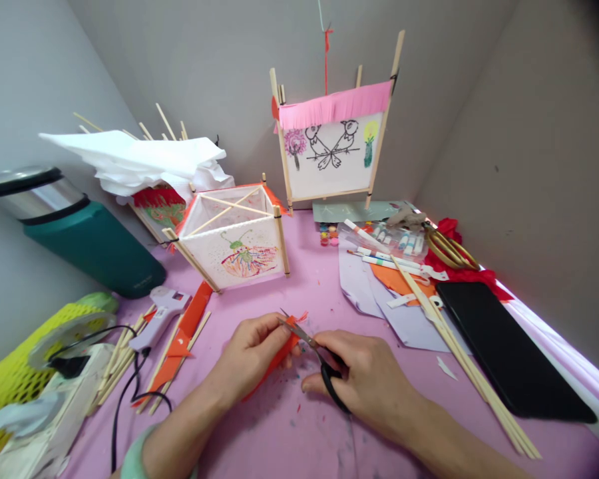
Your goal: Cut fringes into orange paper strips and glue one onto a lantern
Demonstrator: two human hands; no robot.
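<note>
Between the thumb and fingers of my left hand (252, 356) is pinched a strip of orange paper (274, 364), its far end cut into thin fringe. My right hand (367, 376) grips black-handled scissors (335, 392), the thumb and fingers at the loops. The scissor blades lie across the fringed end of the strip, close to my left fingertips. Beyond my hands stands a wooden-stick lantern frame (249, 256) with a drawn insect on its white front panel. Part of the strip is hidden under my left hand.
A second lantern (334, 153), with bird drawings and pink fringe, hangs at the back. To the left are a glue gun (162, 313), its cord, wooden sticks and a teal bottle (92, 239). Markers, purple paper (362, 286), long sticks (474, 366) and a black phone-like slab (509, 352) lie right.
</note>
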